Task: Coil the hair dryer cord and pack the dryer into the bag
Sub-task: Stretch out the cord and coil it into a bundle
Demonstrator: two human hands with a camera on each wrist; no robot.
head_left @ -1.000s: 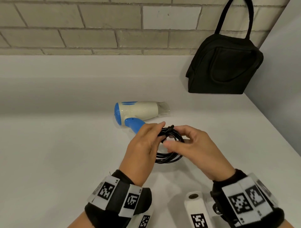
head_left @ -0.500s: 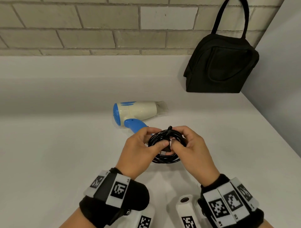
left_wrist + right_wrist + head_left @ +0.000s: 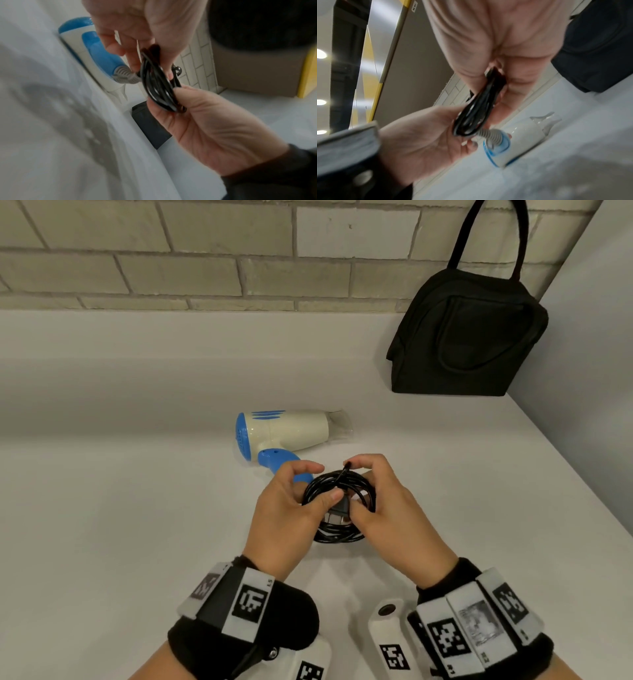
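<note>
Black coiled cord between both hands' fingers.

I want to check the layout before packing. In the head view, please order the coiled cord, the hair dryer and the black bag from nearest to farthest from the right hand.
1. Coiled cord: held in the right hand, and in the left hand too.
2. Hair dryer: lying on the counter just beyond the hands, slightly left.
3. Black bag: standing at the far right corner against the wall.

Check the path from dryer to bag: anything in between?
Nothing visible. The counter between the hair dryer and the black bag at the back right is bare. Whether the bag is open cannot be seen.
</note>
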